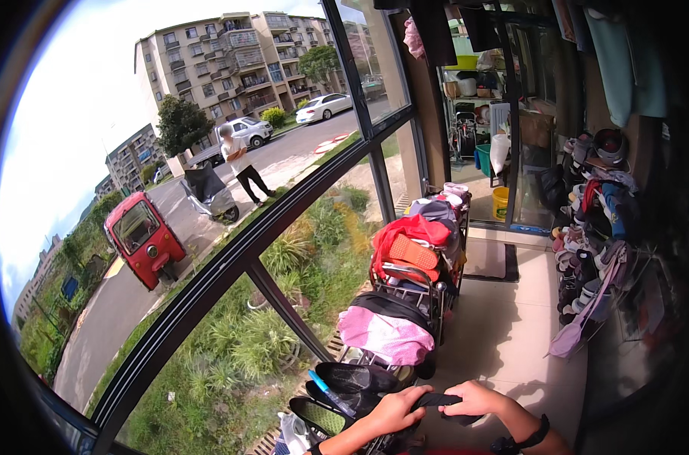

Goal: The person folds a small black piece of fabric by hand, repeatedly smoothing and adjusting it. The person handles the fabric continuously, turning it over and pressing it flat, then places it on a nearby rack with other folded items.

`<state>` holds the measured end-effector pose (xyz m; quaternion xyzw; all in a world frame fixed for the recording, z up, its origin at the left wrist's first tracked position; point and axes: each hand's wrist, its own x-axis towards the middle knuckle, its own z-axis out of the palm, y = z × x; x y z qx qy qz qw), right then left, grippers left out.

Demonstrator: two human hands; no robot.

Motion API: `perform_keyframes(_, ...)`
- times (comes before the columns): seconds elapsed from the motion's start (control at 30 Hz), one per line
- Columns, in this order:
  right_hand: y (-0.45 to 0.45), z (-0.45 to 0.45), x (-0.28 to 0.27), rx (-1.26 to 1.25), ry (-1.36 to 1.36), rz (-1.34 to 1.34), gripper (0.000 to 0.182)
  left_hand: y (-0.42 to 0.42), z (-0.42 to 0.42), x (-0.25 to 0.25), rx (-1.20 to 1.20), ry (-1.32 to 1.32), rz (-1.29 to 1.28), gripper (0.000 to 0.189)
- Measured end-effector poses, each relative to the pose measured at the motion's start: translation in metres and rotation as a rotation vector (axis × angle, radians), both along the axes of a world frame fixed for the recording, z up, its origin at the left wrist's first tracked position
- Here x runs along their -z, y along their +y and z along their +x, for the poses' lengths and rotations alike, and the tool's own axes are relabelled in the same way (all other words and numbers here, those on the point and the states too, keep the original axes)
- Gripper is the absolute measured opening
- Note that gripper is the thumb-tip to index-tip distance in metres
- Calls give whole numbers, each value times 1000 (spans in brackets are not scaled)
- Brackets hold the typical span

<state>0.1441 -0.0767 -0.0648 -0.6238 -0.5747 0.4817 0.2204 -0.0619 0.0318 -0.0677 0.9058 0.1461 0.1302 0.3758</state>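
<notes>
Low in the picture, my left hand (394, 410) and my right hand (474, 398) grip a piece of black cloth (437, 400), stretched and bunched between them; part of it hangs below my right hand. Left of my left hand, black shoes (353, 377) stand on a rack, with a blue-and-clear pen-like object (330, 392) lying over them. A dark shoe with a green insole (321, 417) is beside a white plastic bag (296, 435). Just beyond lies a pink and black cloth item (381, 335) on the rack.
Further along the rack are red cloth (429, 227) and an orange-red slipper (413, 252). A window frame (247, 250) runs along the left. Piled shoes and clothes (583, 256) line the right wall. A mat (492, 261) lies by the glass door. Outside, a person (239, 156) stands near a covered scooter.
</notes>
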Motion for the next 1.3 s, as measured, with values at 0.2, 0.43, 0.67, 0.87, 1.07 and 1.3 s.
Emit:
perform_keyframes(0.2,-4,-11,2,122,987,-107,25,-4,16,-24,-198,-156,334,61)
perform_keyframes(0.43,-15,-11,-12,67,1134,17,31,-12,47,-9,-370,-499,322,70)
perform_keyframes(0.67,-33,-14,-56,56,1479,-109,16,-23,70,6,-568,-638,181,65)
perform_keyframes(0.87,-45,7,-47,124,1359,131,48,-59,90,-10,-503,-392,-35,72)
perform_keyframes(1.07,-50,46,-28,259,228,59,64,-69,82,50,-129,-252,-221,44)
perform_keyframes(1.3,-79,33,9,381,-517,533,66,-87,65,64,-170,-132,-518,34)
